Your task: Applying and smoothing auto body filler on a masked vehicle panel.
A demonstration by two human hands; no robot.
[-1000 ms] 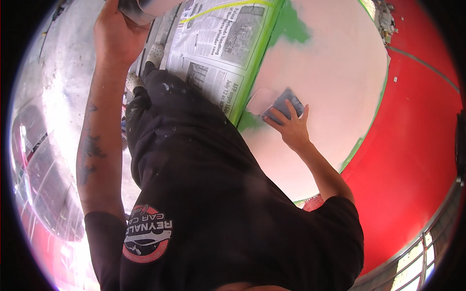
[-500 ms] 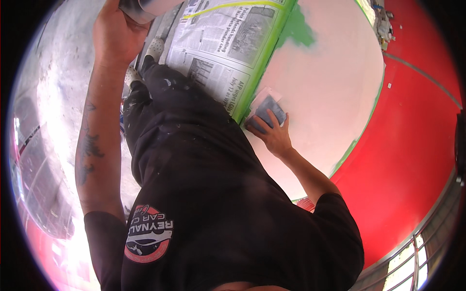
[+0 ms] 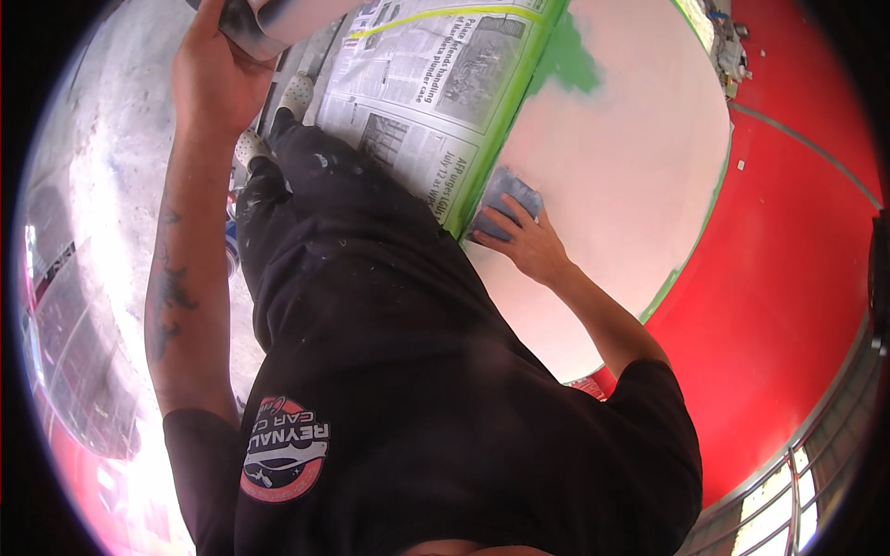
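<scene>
From where I stand, the person's right hand is grasping a dark grey, rectangular sanding pad, its fingers spread across the top. The pad lies against a large, rounded, pale pink panel, by its left edge and just beside a bright green strip of tape. An irregular green patch shows farther along the panel.

Left of the tape, black-and-white newspaper sheets cover the surface, crossed at the far end by a thin yellow strip.

The left hand, raised at the far left, is curled around a curved piece with dark grey and pinkish faces; it is partly cut off, so I can't tell what it is.

A glossy red surface spreads to the right of the panel. White dotted shoes stand on the grey floor.
</scene>
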